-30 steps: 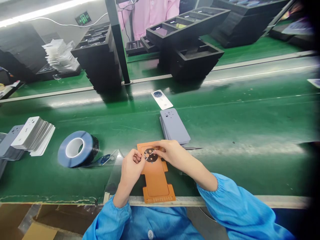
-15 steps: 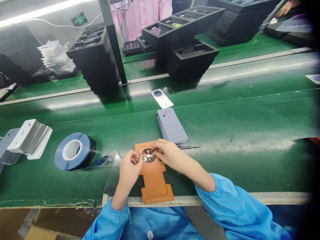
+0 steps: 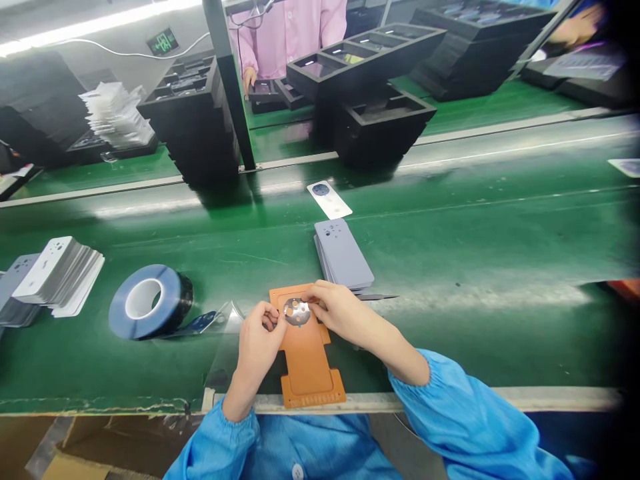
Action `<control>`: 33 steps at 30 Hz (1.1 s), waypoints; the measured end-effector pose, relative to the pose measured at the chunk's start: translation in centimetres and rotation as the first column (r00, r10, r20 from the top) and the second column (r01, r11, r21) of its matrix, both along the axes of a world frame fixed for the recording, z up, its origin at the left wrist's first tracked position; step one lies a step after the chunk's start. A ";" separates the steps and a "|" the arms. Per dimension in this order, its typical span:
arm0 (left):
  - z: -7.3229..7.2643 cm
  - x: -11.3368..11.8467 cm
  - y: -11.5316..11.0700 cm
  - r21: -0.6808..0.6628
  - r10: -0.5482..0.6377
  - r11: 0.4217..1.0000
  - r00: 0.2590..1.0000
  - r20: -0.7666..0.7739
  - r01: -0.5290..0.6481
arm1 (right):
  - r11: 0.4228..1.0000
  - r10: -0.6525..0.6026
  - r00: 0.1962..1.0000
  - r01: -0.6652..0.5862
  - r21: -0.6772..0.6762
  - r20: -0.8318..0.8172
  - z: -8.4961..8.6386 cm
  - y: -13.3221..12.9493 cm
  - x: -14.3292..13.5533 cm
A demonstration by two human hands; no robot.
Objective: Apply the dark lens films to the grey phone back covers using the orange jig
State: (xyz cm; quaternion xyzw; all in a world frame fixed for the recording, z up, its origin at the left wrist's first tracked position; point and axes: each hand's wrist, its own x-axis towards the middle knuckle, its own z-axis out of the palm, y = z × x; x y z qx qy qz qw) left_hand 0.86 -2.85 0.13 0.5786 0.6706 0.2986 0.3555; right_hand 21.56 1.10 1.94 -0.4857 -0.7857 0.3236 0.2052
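An orange plate [image 3: 306, 363] lies at the near edge of the green bench. Over its upper part is a round dark film piece with holes [image 3: 298, 312], now shiny with reflected light. My left hand [image 3: 261, 337] pinches the left edge of this piece with curled fingers. From the right, my right hand [image 3: 333, 307] pinches its right edge, thumb and forefinger together. Just beyond is a stack of grey phone-back panels [image 3: 345, 253], with dark tweezers [image 3: 377, 297] beside its near end.
A blue tape roll [image 3: 123, 303] stands left, its strip trailing toward my left hand. Stacked white panels [image 3: 47, 270] sit far left. One white panel [image 3: 330, 200] lies beyond the grey stack. Black trays [image 3: 380, 133] and a person in pink [image 3: 285, 40] are across the bench.
The round piece has turned from dark to bright with glare, while both my hands stay nearly in place. The hand of the person in pink has come into view at the trays.
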 end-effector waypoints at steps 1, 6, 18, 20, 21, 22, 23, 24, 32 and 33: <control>0.0 0.0 0.0 0.004 -0.002 1.000 1.000 -0.002 0.002 | 1.000 0.010 1.000 -0.010 0.006 -0.006 0.3 -0.2 0.0; -0.1 -0.4 -0.3 0.035 -0.037 0.999 0.999 0.011 0.037 | 0.998 -0.038 0.999 0.037 0.056 0.015 2.8 0.1 1.5; 0.9 -1.6 -5.9 0.415 -0.089 0.905 0.995 -0.041 0.098 | 0.991 -0.120 0.927 0.090 0.098 0.355 3.6 14.8 8.5; 1.0 -1.9 -7.3 0.419 -0.078 0.904 0.997 -0.024 0.080 | 0.992 -0.113 0.931 0.087 0.090 0.346 3.3 14.9 8.8; 0.9 -2.0 -7.8 0.413 -0.070 0.908 0.997 -0.014 0.069 | 0.991 -0.119 0.933 0.092 0.094 0.339 3.1 14.7 8.9; 0.7 -2.0 -8.1 0.404 -0.064 0.913 0.998 -0.003 0.060 | 0.990 -0.129 0.935 0.100 0.102 0.332 3.0 14.6 8.9; 0.6 -2.0 -8.3 0.394 -0.060 0.918 0.998 0.007 0.052 | 0.988 -0.138 0.936 0.107 0.111 0.324 2.8 14.4 9.0; 0.4 -1.9 -8.4 0.386 -0.059 0.921 0.998 0.017 0.048 | 0.986 -0.146 0.937 0.113 0.119 0.318 2.7 14.2 9.0; -0.6 -1.1 -8.4 0.356 -0.022 0.934 0.997 0.072 -0.006 | 0.989 -0.134 0.950 0.110 0.099 0.281 2.5 14.3 9.2; -0.7 -1.1 -8.4 0.349 -0.009 0.937 0.997 0.075 -0.018 | 0.988 -0.141 0.952 0.117 0.101 0.273 2.6 14.3 9.1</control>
